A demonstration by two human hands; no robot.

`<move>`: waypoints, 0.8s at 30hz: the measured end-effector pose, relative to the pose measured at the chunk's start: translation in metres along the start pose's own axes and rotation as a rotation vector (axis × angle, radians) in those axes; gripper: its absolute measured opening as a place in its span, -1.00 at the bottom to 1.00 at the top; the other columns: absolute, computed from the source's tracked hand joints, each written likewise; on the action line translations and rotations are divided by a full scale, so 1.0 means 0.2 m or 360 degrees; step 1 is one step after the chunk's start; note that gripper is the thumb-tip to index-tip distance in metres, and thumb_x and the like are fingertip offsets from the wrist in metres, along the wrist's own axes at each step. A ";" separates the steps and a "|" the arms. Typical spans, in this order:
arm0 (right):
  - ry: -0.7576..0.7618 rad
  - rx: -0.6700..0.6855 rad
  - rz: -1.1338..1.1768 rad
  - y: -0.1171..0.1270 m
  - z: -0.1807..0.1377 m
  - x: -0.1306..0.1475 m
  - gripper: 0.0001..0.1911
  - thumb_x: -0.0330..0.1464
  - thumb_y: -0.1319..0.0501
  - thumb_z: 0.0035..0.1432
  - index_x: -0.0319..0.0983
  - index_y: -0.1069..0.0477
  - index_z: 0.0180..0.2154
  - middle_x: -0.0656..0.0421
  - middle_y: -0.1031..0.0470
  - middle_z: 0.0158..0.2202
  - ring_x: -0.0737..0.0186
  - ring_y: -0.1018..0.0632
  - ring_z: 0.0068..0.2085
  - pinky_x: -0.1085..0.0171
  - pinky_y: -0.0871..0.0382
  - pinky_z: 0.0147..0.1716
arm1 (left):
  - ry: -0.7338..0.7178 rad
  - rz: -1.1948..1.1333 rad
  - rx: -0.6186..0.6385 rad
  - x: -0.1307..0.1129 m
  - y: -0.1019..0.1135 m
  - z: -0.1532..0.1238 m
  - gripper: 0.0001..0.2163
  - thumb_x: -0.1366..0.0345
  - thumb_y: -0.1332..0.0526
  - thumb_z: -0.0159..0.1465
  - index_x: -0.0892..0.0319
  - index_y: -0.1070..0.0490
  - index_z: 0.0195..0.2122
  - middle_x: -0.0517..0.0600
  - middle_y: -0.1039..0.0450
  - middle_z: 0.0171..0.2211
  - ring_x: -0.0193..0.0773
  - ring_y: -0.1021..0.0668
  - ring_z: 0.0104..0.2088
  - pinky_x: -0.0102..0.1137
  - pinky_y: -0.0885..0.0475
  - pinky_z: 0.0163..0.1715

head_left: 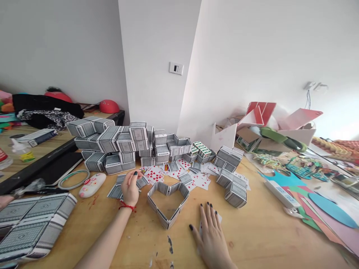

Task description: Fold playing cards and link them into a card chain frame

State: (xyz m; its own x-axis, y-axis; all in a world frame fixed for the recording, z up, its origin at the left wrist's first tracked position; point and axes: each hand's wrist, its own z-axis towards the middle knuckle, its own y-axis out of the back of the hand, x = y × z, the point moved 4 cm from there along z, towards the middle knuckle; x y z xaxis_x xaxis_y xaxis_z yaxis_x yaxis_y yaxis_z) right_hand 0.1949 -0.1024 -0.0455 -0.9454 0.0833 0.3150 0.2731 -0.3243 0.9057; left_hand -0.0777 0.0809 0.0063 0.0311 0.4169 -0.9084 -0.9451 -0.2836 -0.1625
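A heart-shaped frame point(168, 198) made of folded playing cards lies on the wooden table point(258, 231) between my hands. My left hand point(130, 186) reaches to its left, fingers curled over loose face-down cards point(117, 190); a red string is round the wrist. My right hand point(210, 231) lies flat on the table to the frame's lower right, fingers spread, covering a white card point(218, 218). Loose face-up red cards point(154, 173) are scattered behind the frame. Card-built blocks point(117, 144) are stacked at the back.
More card blocks point(234, 186) sit right of the frame, a big one point(30, 224) at the near left. A white power strip point(282, 194), coloured paper point(331, 211) and torn boxes point(266, 130) crowd the right. A hoop point(73, 179) and white case point(92, 185) lie left.
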 end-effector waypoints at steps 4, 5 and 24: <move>-0.0014 -0.0015 -0.0042 0.02 0.25 -0.02 -0.46 -0.17 0.08 0.14 -0.35 -0.13 0.08 -0.03 -0.15 0.12 0.02 -0.14 0.14 0.09 -0.08 0.06 | 0.0011 0.0050 -0.0116 0.02 0.05 0.04 -0.78 0.19 -0.01 0.14 0.21 -0.35 -0.43 -0.07 -0.36 -0.51 -0.31 -0.44 -0.46 -0.42 -0.37 -0.42; 0.0006 -0.0042 -0.0037 0.02 0.31 -0.02 -0.50 -0.21 0.08 0.14 -0.34 -0.16 0.05 -0.04 -0.19 0.09 0.03 -0.18 0.12 0.10 -0.12 0.03 | 0.0031 0.0087 -0.0107 0.03 0.07 0.06 -0.78 0.19 -0.01 0.14 0.21 -0.35 -0.40 -0.07 -0.36 -0.52 -0.30 -0.45 -0.46 -0.42 -0.38 -0.43; -0.0106 0.0147 -0.0196 0.08 0.38 -0.12 -0.39 -0.03 -0.14 -0.13 -0.09 -0.19 -0.02 0.03 -0.27 -0.07 -0.10 -0.28 -0.09 0.04 -0.13 -0.22 | -0.0493 0.1875 0.0701 0.04 -0.04 0.01 -0.67 0.08 -0.07 0.10 0.24 -0.33 -0.26 0.13 -0.36 -0.30 -0.07 -0.39 -0.24 -0.26 -0.25 -0.23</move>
State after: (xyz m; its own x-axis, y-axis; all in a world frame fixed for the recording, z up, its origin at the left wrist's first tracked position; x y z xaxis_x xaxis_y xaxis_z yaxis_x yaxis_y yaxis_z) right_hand 0.2359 -0.0381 -0.0169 -0.9597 0.1804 0.2153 0.1740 -0.2201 0.9598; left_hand -0.0699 0.0887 0.0015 -0.9083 0.3103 -0.2806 -0.3803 -0.3330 0.8628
